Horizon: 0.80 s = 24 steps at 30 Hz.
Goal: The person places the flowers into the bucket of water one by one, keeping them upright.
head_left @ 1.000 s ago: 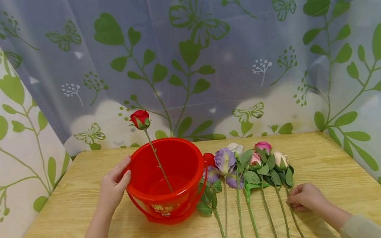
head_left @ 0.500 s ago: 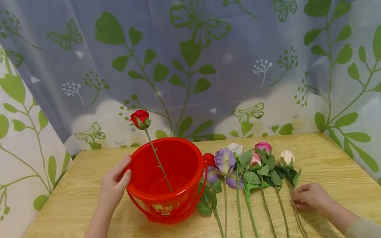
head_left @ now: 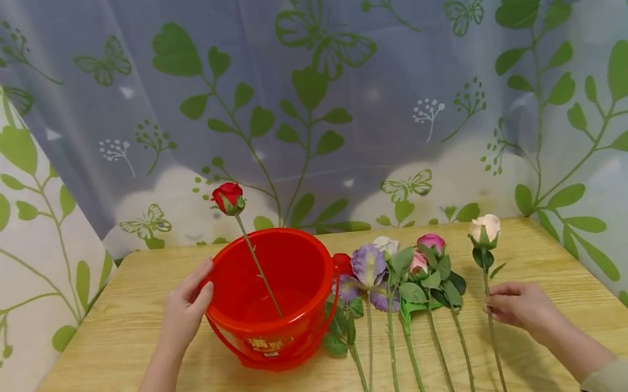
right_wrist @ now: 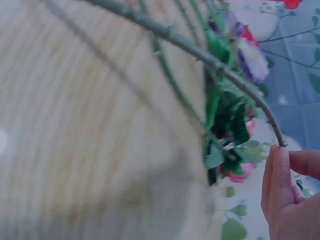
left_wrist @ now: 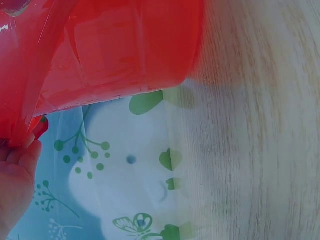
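holding up the pale peach artificial rose with green leaves (head_left: 484, 232), our right hand (head_left: 522, 307) keeps thumb and fingertips clamped on its thin thorny stem, well below the bloom. the flower stands near-upright at the right of the row, apart from the others. with so narrow a pinch, we judge that the heavy head could roll or tip if our fingers loosen. the lower stem might also snag its neighbours if we carry it low: the magenta rose (head_left: 432, 244), the light pink rosebud (head_left: 418, 264) and the purple ruffled iris-like flower (head_left: 368, 265) lie close together, their leaves crowded.

further left, our left hand (head_left: 186, 304) rests at the rim of the red plastic bucket (head_left: 299, 265), thumb and fingers apart. a knock on that rim could shift the bucket, and the single red rose (head_left: 228, 199) leaning inside seems free to swing or slide.

we cannot see the peach rose's stem end; it runs off the bottom of the head view. the right wrist view leaves out its bloom, and the row there is blurred. a red bloom (head_left: 343, 264) is partly hidden by the bucket, a white bloom (head_left: 386, 246) by its neighbours. the left wrist view cuts off most of our left hand.
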Each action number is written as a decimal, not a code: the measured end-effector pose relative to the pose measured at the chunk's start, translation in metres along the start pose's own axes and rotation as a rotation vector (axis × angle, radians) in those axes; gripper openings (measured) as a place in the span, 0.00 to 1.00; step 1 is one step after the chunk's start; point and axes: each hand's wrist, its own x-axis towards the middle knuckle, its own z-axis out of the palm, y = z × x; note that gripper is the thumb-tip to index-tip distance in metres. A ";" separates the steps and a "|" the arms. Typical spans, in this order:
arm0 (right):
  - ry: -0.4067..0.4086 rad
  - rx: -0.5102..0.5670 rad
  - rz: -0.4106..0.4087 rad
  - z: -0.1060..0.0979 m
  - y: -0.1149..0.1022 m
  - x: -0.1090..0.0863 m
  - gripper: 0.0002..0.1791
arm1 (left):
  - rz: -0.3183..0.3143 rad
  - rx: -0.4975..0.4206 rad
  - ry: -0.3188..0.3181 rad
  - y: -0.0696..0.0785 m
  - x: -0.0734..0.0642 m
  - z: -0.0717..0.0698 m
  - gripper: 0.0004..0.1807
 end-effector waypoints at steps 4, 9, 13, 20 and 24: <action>-0.003 0.002 -0.029 0.002 -0.011 -0.002 0.10 | -0.010 0.005 0.005 0.008 -0.001 0.000 0.18; -0.005 -0.019 -0.061 0.008 -0.021 -0.004 0.19 | 0.001 0.004 0.009 0.023 -0.001 -0.001 0.18; -0.004 -0.039 -0.082 0.014 -0.027 -0.005 0.22 | -0.008 0.016 0.000 0.014 0.000 -0.001 0.18; -0.010 -0.068 -0.128 0.022 -0.043 -0.007 0.22 | 0.002 0.031 0.001 -0.001 0.000 0.000 0.18; -0.015 -0.061 -0.158 0.025 -0.053 -0.007 0.22 | -0.003 0.023 0.007 -0.001 0.000 0.000 0.18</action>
